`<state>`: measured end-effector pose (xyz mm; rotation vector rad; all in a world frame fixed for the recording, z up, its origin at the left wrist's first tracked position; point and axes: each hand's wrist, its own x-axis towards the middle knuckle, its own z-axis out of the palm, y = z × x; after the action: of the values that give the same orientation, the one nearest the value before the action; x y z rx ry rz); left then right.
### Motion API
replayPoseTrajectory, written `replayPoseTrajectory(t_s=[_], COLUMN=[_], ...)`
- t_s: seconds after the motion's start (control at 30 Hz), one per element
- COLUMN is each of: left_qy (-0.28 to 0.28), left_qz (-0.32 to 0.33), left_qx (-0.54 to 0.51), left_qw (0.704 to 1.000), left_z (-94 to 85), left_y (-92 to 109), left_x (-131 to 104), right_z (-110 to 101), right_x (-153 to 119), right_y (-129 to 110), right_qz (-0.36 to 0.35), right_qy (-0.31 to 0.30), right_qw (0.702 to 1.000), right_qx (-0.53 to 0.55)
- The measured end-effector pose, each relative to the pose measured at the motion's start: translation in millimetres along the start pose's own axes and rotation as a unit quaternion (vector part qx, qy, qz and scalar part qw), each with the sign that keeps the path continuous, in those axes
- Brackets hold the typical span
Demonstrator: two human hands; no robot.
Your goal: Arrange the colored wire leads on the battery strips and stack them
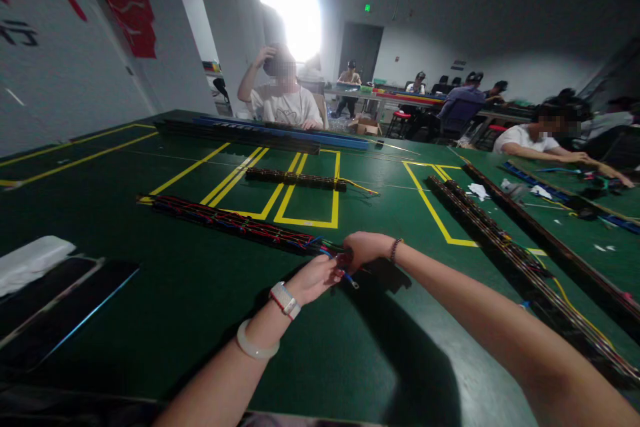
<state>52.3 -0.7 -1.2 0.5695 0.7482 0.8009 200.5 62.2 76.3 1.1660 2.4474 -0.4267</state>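
Note:
A long bundle of red and black wires lies across the green table, its right end reaching my two hands. My left hand pinches the wires at that end; a blue wire with a ring terminal sticks out past the fingertips. Close against it, my right hand is closed over the same wire end, with its fingers bent down. What exactly lies between the right fingers is partly hidden. Farther back, a shorter dark wire bundle with a yellow lead rests on yellow tape lines.
Two phone-like dark slabs and a white packet lie at the left. Long wire harnesses run along the right side. Dark and blue strips lie at the far edge. One person sits opposite, another at the right.

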Motion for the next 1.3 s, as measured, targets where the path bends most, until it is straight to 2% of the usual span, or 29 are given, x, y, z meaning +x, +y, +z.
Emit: replayPoseTrajectory(t_s=[0.17, 0.3, 0.63, 0.73, 0.9, 1.0, 1.07, 1.2, 1.3], left_qy=[0.026, 0.032, 0.022, 0.013, -0.019, -0.030, -0.029, -0.031, -0.032], left_qz=[-0.003, -0.004, 0.000, -0.001, -0.006, -0.012, -0.006, -0.007, -0.017], left_qx=[0.003, 0.017, 0.034, 0.038, 0.013, -0.004, 0.002, 0.029, 0.050], left_qw=[1.000, 0.999, 0.999, 0.999, 1.000, 0.999, 1.000, 0.999, 0.998], left_z=[1.6, 0.6, -0.1, -1.1, -3.8, -2.4, -1.0, -2.2, -5.6], left_y=[-2, -3, -2, -2, 0, 2, 3, 4, 5], left_x=[1, 2, 0, 0, -1, -3, -3, -3, -4], right_z=[-4, -8, -14, -13, -5, 3, 8, 18, 22], right_x=[-8, -14, -13, -13, -10, -6, -2, 9, 24], right_y=[-11, -17, -10, -6, 11, 22, 27, 31, 34], right_qz=[0.006, -0.035, -0.045, -0.041, -0.037, -0.063, -0.087, -0.125, -0.142], right_qy=[-0.032, -0.042, -0.084, -0.031, 0.104, 0.180, 0.210, 0.245, 0.262], right_qw=[0.999, 0.997, 0.995, 0.998, 0.986, 0.964, 0.944, 0.898, 0.875], right_qx=[-0.018, -0.049, 0.007, -0.036, -0.122, -0.184, -0.241, -0.343, -0.381])
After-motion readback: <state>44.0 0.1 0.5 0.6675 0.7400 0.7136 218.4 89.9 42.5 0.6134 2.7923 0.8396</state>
